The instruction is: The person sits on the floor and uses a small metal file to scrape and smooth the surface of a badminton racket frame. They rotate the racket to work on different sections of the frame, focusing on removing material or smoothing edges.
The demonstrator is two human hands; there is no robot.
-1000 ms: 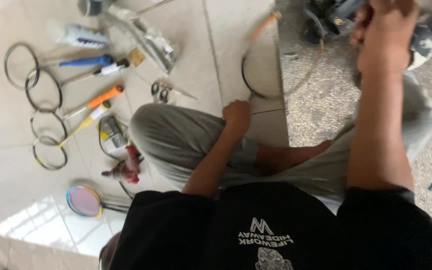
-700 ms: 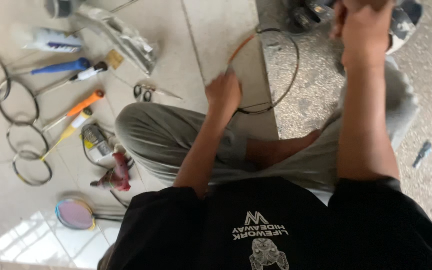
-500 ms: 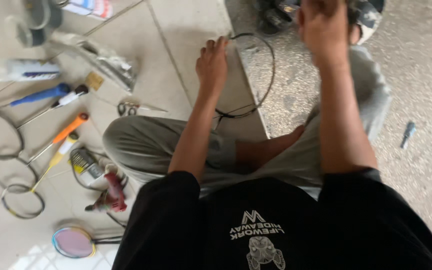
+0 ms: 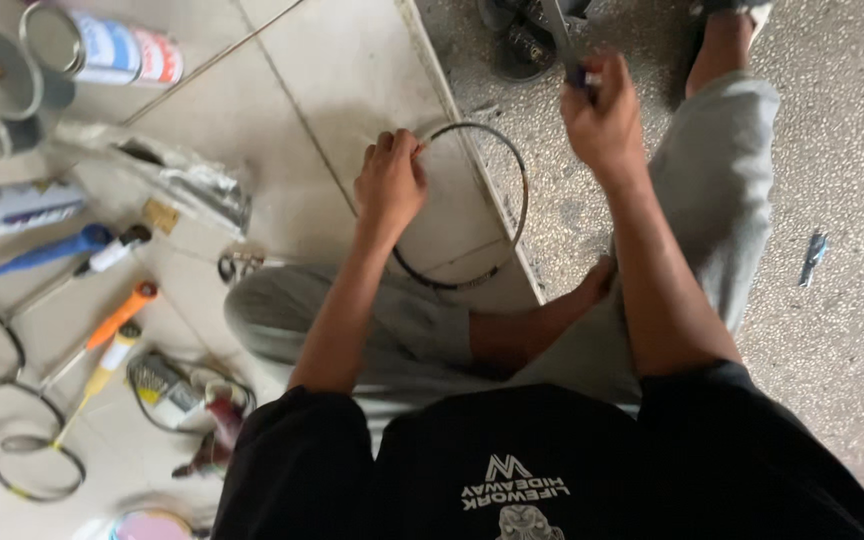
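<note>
gripping racket hoop (image 4: pixel 497 215) with left hand (image 4: pixel 389 185), capped spray can (image 4: pixel 102 48) nearby

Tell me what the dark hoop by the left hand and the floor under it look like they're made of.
Hoop: thin, dark, slightly glossy, probably metal or composite; cannot say which. Left hand grips its top. Floor: pale glazed tile, judging by sheen and grout lines.
</note>
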